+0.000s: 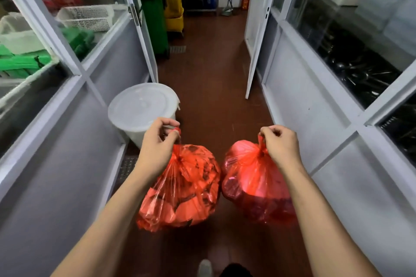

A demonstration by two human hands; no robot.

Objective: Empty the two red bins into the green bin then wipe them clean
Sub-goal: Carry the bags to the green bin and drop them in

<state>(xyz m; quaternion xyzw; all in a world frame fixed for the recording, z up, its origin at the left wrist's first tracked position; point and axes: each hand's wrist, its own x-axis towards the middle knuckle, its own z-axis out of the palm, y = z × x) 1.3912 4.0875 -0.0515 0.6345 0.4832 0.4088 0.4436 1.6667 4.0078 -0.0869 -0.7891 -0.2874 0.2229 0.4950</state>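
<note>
I stand in a narrow corridor with a full red rubbish bag in each hand. My left hand (157, 141) pinches the knotted top of the left red bag (182, 189), which hangs above the brown floor. My right hand (280, 145) grips the tied neck of the right red bag (252, 184). The two bags hang side by side, almost touching. A tall green wheeled bin (155, 18) with its lid down stands far ahead on the left, past the open door. No red bins are in sight.
A white lidded bucket (141, 108) stands on the floor at the left wall, just ahead of my left hand. Glazed white partitions line both sides. Two doors (253, 51) stand open ahead. A yellow mop bucket (174, 13) sits beside the green bin.
</note>
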